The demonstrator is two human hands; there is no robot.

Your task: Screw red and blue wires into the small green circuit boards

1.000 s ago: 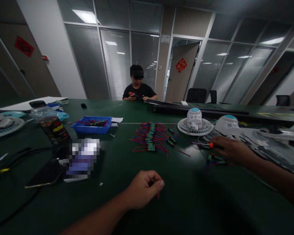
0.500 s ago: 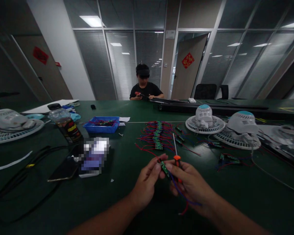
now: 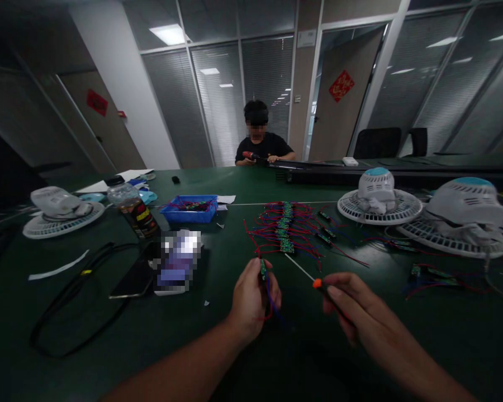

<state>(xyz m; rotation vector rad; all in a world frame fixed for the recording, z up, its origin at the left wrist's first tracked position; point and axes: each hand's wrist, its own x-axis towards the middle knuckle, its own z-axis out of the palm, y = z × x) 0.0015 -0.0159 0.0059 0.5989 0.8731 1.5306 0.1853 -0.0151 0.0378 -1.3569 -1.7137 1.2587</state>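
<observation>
My left hand (image 3: 251,298) is closed around a small green circuit board (image 3: 263,269), its red and blue wires trailing above and below the fingers. To the right, my right hand (image 3: 354,304) grips a screwdriver (image 3: 317,283) with an orange-and-black handle. The thin metal shaft points away and leftward, its tip near the closest board of a row of circuit boards (image 3: 285,229); whether it touches cannot be made out. Red and blue wires fan out from both sides of that row. A few loose boards (image 3: 324,239) lie just right of it.
A blue tray (image 3: 188,216) of wired boards stands left of the row. Further left are a bottle (image 3: 136,215), phones (image 3: 134,279) and a black cable (image 3: 36,335). White fan-like units (image 3: 377,192) stand at right. Across the green table, a person (image 3: 264,146) holds a red-and-black tool.
My hands have moved apart. The board stays in my left hand, while my right hand has let go of it and swung the screwdriver rightward, its shaft now tilting left. The view has shifted.
</observation>
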